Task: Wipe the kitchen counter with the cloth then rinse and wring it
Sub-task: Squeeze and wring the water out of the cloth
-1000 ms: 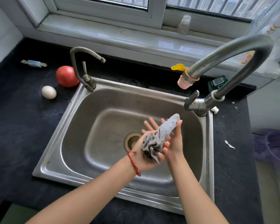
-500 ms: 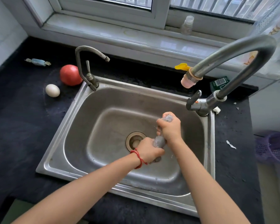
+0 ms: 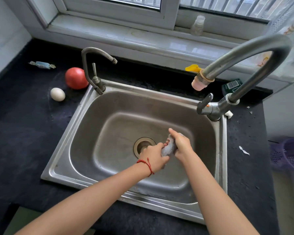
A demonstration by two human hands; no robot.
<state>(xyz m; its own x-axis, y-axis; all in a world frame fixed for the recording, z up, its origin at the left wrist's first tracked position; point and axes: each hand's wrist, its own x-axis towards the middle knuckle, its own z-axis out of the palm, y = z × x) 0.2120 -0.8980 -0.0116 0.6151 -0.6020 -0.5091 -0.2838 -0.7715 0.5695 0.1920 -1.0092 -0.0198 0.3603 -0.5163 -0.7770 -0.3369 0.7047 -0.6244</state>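
Note:
A grey wet cloth (image 3: 168,148) is bunched into a short roll over the steel sink (image 3: 85,133), just right of the drain (image 3: 143,145). My left hand (image 3: 154,156), with a red string at the wrist, grips the cloth's near end. My right hand (image 3: 181,144) is closed around its far end. Most of the cloth is hidden inside the two fists. The dark counter (image 3: 24,133) surrounds the sink. No water runs from the large tap (image 3: 255,53), whose pink nozzle hangs above the basin's back right.
A tomato (image 3: 76,78), an egg (image 3: 57,94) and a wrapped sweet (image 3: 42,64) lie on the counter left of the small tap (image 3: 93,68). A green packet (image 3: 232,86) sits behind the large tap. A purple basket (image 3: 288,155) stands at the right.
A second ago the cloth stood long between my open palms. Both hands closed on it and have since dropped lower in the basin, squeezing it into a shorter wad.

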